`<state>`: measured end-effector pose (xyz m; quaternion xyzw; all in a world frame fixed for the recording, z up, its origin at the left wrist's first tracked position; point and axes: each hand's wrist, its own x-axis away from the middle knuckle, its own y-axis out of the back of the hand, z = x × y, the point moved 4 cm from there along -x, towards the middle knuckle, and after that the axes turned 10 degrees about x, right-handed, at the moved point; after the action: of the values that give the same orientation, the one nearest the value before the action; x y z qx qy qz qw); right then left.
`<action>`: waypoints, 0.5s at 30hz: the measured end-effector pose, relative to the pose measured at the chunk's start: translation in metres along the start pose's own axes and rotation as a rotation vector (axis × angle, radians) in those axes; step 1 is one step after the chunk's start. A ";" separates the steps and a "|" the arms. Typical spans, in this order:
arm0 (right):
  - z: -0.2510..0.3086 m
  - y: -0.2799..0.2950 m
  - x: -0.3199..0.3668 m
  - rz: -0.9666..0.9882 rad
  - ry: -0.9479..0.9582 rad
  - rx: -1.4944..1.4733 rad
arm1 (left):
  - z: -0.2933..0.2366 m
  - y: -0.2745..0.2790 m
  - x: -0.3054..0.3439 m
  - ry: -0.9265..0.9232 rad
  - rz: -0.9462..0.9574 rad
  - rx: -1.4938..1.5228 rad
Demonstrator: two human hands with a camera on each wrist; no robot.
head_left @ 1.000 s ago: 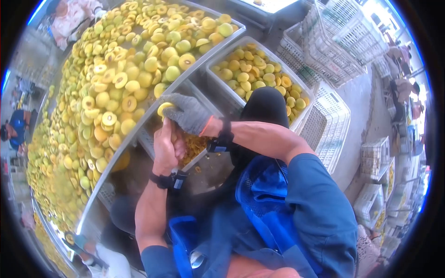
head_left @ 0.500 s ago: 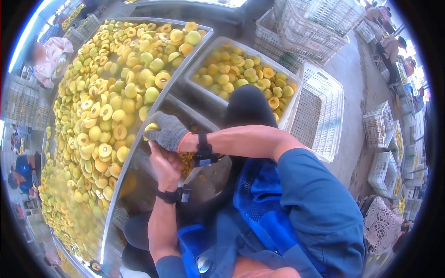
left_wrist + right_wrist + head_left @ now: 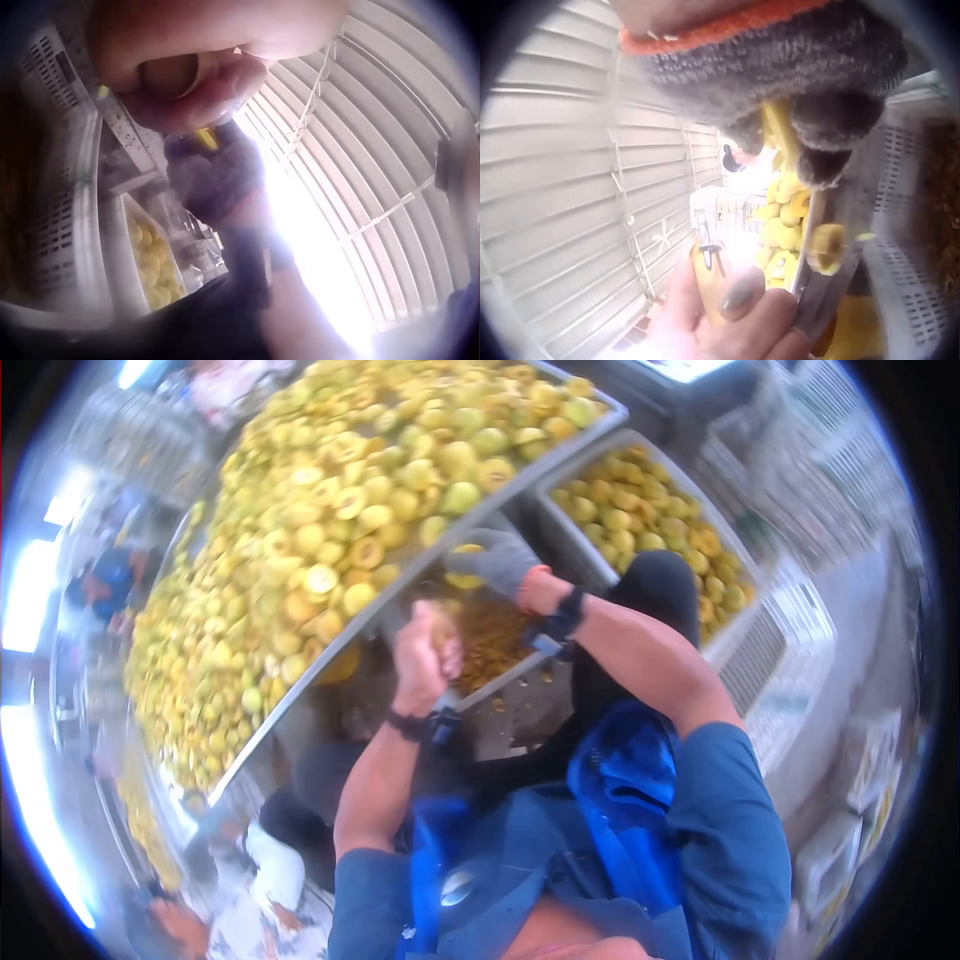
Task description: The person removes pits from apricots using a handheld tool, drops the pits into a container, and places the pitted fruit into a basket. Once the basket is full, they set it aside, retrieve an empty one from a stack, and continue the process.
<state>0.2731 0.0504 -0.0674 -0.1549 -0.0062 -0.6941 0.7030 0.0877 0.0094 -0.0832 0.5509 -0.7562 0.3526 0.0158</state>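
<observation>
My bare left hand (image 3: pixel 425 658) curls round a pale handle (image 3: pixel 709 289) with a small metal tip (image 3: pixel 707 247), clearest in the right wrist view; the handle's round end (image 3: pixel 169 76) shows in the left wrist view. Up and to the right of it, my grey-gloved right hand (image 3: pixel 500 567) pinches a yellow fruit piece (image 3: pixel 463 566) between thumb and fingers. The two hands are apart. A blurred yellow piece (image 3: pixel 827 248) appears below the glove in the right wrist view. Beneath the hands, a crate holds orange-brown scraps (image 3: pixel 492 635).
A metal-edged table (image 3: pixel 330 656) heaped with whole and cut yellow fruit lies left and ahead. Right of the hands stands a white bin (image 3: pixel 570 538) of fruit. White crates (image 3: pixel 790 660) stand farther right, with more stacked behind. Other people are at the left and lower left.
The head view has swung, shifting the scene right. My hands, touching or nearly touching before, have separated, with a gap between the fruit in the glove and my bare hand.
</observation>
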 end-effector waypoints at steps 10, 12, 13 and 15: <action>0.023 0.002 0.007 0.074 0.210 0.222 | -0.003 0.009 0.003 -0.053 -0.176 -0.110; 0.042 0.009 0.012 0.131 0.197 -0.086 | 0.001 0.017 0.001 0.009 -0.162 -0.037; 0.066 0.015 0.026 0.122 0.225 -0.077 | 0.004 0.020 0.000 0.015 -0.176 -0.044; 0.092 0.036 0.047 0.088 0.334 -0.015 | 0.008 0.023 -0.004 0.025 -0.185 -0.065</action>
<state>0.3288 0.0250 0.0232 -0.0431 0.1227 -0.6789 0.7226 0.0730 0.0114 -0.1026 0.6129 -0.7131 0.3317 0.0758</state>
